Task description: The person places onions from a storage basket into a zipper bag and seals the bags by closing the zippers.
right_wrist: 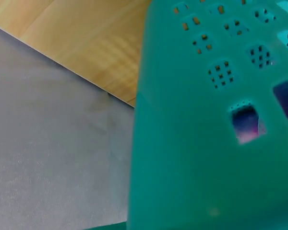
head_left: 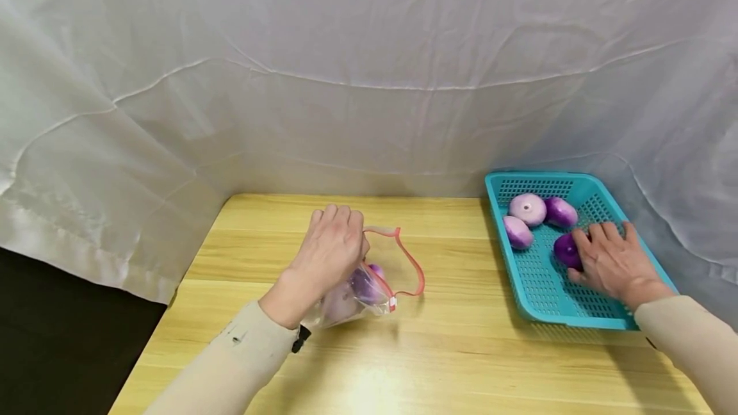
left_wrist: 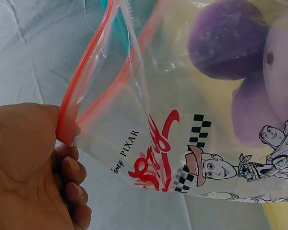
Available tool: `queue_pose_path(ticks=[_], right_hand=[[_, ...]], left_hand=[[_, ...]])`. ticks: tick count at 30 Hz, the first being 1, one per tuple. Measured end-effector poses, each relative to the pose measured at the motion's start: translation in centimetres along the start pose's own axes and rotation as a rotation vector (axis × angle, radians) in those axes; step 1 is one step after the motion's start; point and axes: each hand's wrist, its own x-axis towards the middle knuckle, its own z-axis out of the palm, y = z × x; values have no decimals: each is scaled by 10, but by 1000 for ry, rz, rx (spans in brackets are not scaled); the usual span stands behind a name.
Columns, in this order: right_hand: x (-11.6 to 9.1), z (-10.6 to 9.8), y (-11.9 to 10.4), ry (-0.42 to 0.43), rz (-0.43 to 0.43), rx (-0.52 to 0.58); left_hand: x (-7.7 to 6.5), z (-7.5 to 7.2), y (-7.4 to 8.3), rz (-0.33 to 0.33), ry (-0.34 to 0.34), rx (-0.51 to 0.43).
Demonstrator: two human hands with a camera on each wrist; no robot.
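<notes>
Inside the turquoise basket [head_left: 582, 322], toward its right side, a dark purple onion [head_left: 564, 252] sits between the thumb and bent fingers of the right hand [head_left: 617, 264]. These fingers spread only about as wide as the onion and hold it; where their tips end, I cannot tell. The back of the hand faces up, the forearm reaching over the basket's near right corner. Three more onions, one pale [head_left: 527, 210], lie together toward the basket's far left.

Well apart to the left, the left hand [head_left: 334, 242] pinches a clear zip bag [left_wrist: 168, 86] by its red rim [head_left: 419, 277], thumb against the strip and fingers curled beneath. Knuckles are uppermost, with the forearm slanting up from the near edge. The bag's mouth gapes toward the right, and purple onions [left_wrist: 228, 40] show through its printed wall.

Basket and bag are over a wooden table [head_left: 461, 338], with pale cloth [head_left: 369, 127] hanging behind.
</notes>
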Motion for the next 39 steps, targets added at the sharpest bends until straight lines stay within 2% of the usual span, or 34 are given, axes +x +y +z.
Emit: queue_pose_path(ticks=[8,14,17,20,24,29,33,39], right_hand=[[1,-6,5,37,17,19],[7,-17,4,49,47,51],[12,-24,0,101,49,65],[19,-33,-6,190,24,56],[30,-49,-17,325,-25,50],[45,-71,-35,438,-58,77],[56,-86,-53,487,-82,98],[69,-106,-89,482,-75,150]], left_hand=[[0,-6,0,7,48,-9],[1,-4,-1,-10,18,-15],[1,-4,-1,-8,37,-19],[1,-5,-1,0,76,-23],[1,-6,-2,4,112,-24],[2,-6,-1,-11,111,-25],[4,-7,0,-28,96,-28],[4,-6,1,-40,108,-33]])
